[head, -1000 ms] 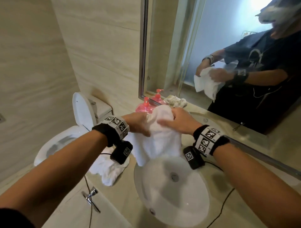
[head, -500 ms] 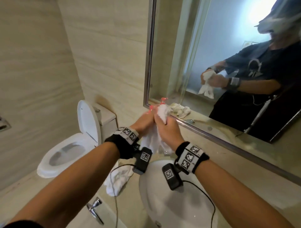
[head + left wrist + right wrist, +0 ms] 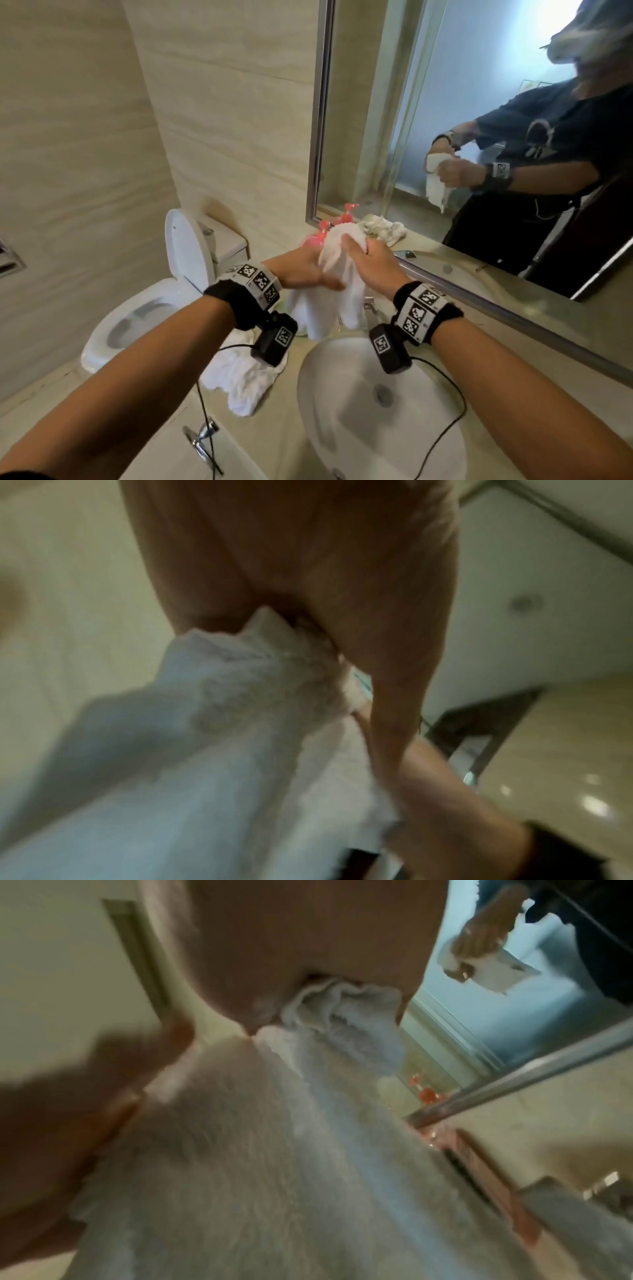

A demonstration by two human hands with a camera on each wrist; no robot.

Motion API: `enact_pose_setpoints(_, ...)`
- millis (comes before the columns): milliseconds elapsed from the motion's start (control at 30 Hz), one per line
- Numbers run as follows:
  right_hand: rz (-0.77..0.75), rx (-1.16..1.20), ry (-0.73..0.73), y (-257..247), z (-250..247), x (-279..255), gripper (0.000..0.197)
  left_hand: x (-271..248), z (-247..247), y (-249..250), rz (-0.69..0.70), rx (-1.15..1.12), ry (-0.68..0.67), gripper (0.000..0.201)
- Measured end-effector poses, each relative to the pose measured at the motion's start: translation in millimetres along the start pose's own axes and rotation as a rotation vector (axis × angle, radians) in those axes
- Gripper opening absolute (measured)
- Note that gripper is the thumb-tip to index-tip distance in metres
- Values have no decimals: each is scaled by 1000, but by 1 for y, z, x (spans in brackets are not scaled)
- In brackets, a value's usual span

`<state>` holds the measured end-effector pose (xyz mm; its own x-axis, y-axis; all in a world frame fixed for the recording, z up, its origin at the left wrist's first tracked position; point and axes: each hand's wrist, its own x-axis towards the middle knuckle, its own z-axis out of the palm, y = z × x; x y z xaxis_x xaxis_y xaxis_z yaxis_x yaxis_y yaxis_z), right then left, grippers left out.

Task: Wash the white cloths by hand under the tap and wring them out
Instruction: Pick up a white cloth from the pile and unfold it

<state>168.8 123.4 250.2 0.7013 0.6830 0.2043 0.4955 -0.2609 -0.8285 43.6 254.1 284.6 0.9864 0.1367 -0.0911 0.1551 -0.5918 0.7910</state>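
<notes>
Both hands hold one white cloth (image 3: 337,260) up over the far rim of the basin (image 3: 329,394). My left hand (image 3: 301,270) grips it from the left, the thumb lying across the folds. My right hand (image 3: 368,262) curls round the bunched top, thumb in front. The cloth's loose ends (image 3: 322,315) hang down toward the counter. The left wrist view shows the cloth (image 3: 222,750) squeezed in my left hand (image 3: 308,601); the right wrist view shows it (image 3: 274,1150) bunched under my right hand (image 3: 308,947). A second white cloth (image 3: 239,380) lies crumpled on the counter, left of the basin.
The tap (image 3: 371,305) is mostly hidden behind the hanging cloth. A pink soap bottle (image 3: 313,236) stands against the mirror (image 3: 445,102). An open toilet (image 3: 144,308) is at the left. A cabinet handle (image 3: 202,438) sits below the counter edge. Wrist-camera cables trail over the basin.
A second ago the cloth hung spread between my hands. They gathered it into a bunch, and its top now pokes out above my right hand.
</notes>
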Motion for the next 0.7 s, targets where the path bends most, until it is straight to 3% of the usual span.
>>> enact_pose_setpoints(67, -97, -183, -141, 5, -13, -1, 35, 0, -13, -11, -56, 344, -67, 50)
enact_pose_setpoints(133, -145, -469, -300, 10, -27, 0, 39, 1, -20, -26, -130, 498, -60, 40)
enact_pose_setpoints(200, -103, -704, -399, 16, -36, -1, 34, 2, -25, -39, -168, 479, -42, 26)
enact_pose_setpoints(267, -47, -760, -401, 23, -37, -4, 32, 4, -28, -51, -133, 385, -5, 22)
enact_pose_setpoints(333, 82, -550, -374, 29, -39, -7, 24, 7, -26, -61, -82, 202, 113, 23)
enact_pose_setpoints(400, 234, -193, -300, 35, -36, -10, 26, 8, -20, -66, -126, -78, 249, 30)
enact_pose_setpoints(533, 392, 273, -55, 35, -18, -15, 28, 12, 0, -54, -295, -470, 216, 45)
enact_pose_setpoints(633, 378, 302, 223, 26, 1, -15, 32, 13, 13, -31, -325, -631, 199, 56)
enact_pose_setpoints(700, 257, 215, 290, 15, 24, -18, 25, 18, 19, -16, -288, -749, 247, 58)
